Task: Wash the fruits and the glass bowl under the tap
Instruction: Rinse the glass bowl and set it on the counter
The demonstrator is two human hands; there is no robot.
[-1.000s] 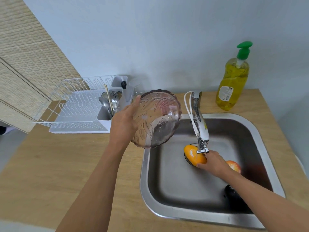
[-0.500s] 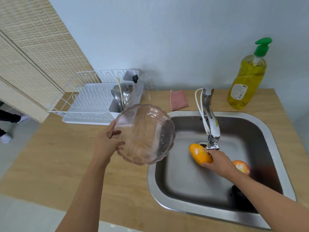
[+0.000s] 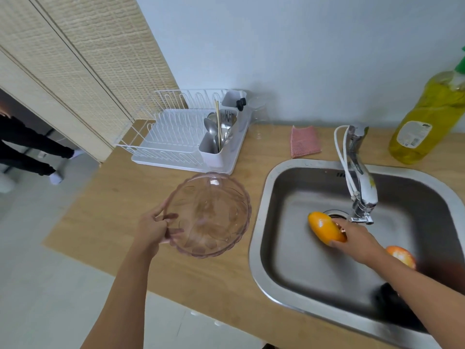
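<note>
Your left hand [image 3: 151,229] grips the glass bowl [image 3: 207,215] by its near rim, fingers [image 3: 171,217] curled over the scalloped edge and thumb underneath. The bowl is open side up, tilted slightly toward you, over the wooden counter [image 3: 105,222] just left of the sink [image 3: 271,182]; whether its base touches the wood you cannot tell.

Your right hand [image 3: 357,241] reaches into the basin, fingers closed around the near end of an orange-yellow fruit [image 3: 324,226]. That fruit sits just left of and below the tap [image 3: 362,182] spout, close to the drain [image 3: 336,214]. A second, reddish-orange fruit [image 3: 401,255] lies in the basin just behind your right forearm, partly hidden by it. A dark shape [image 3: 392,295] shows near the sink's front wall, too blurred to identify.

Behind the bowl stands a white dish rack [image 3: 176,137], its cutlery holder [image 3: 216,144] carrying spoons and a chopstick. A pink sponge cloth [image 3: 304,142] lies flat on the counter between the rack and the tap. The yellow dish soap bottle [image 3: 427,122] stands at the far right, behind the sink.
</note>
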